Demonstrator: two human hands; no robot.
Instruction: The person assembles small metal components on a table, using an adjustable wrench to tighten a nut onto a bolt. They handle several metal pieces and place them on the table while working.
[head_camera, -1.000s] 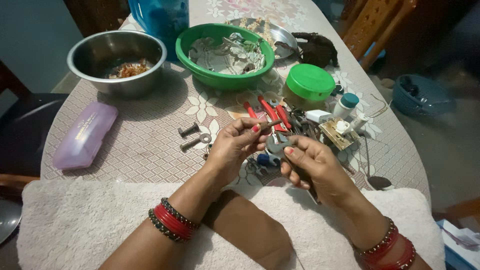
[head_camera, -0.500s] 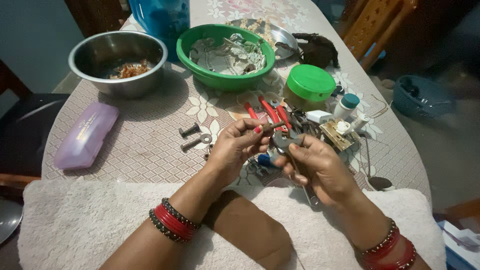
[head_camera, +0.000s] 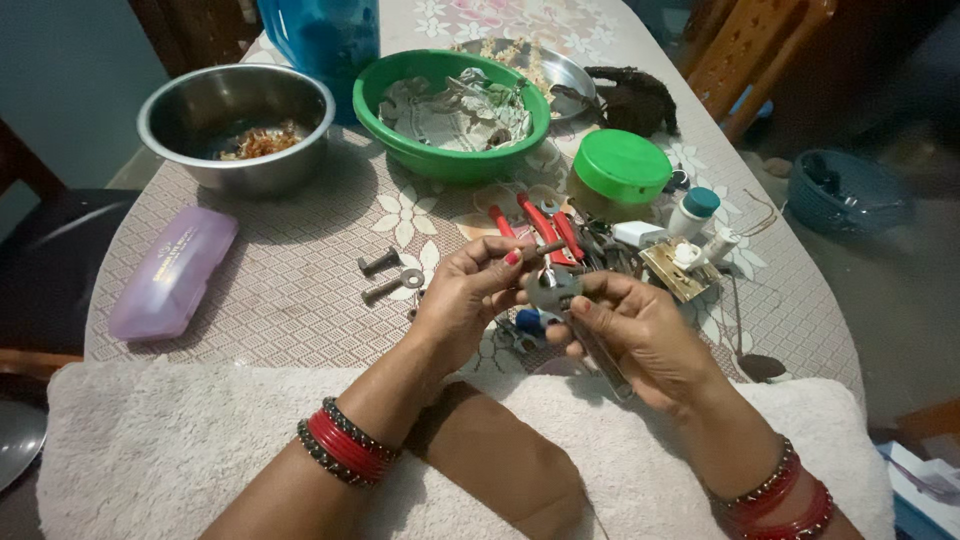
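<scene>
My left hand (head_camera: 468, 295) pinches a dark rusty bolt (head_camera: 538, 250) between thumb and fingers, its tip pointing right. My right hand (head_camera: 640, 335) grips a grey metal wrench (head_camera: 556, 288), its jaw end held up against the bolt and its handle running down under my palm. Both hands hover just above the table's near part, over a pile of small tools. Red-handled pliers (head_camera: 545, 225) lie just beyond my fingers. Two loose bolts (head_camera: 385, 274) rest on the cloth to the left of my left hand.
A steel bowl (head_camera: 236, 122) and green basin (head_camera: 450, 105) stand at the back. A green-lidded jar (head_camera: 620, 168), small bottles (head_camera: 692, 212) and a brass lock (head_camera: 678, 265) sit at right. A purple case (head_camera: 172, 270) lies left. A white towel (head_camera: 200, 440) covers the near edge.
My right hand has raised the wrench head up to the bolt and shifted slightly left. My left hand and the bolt have barely moved.
</scene>
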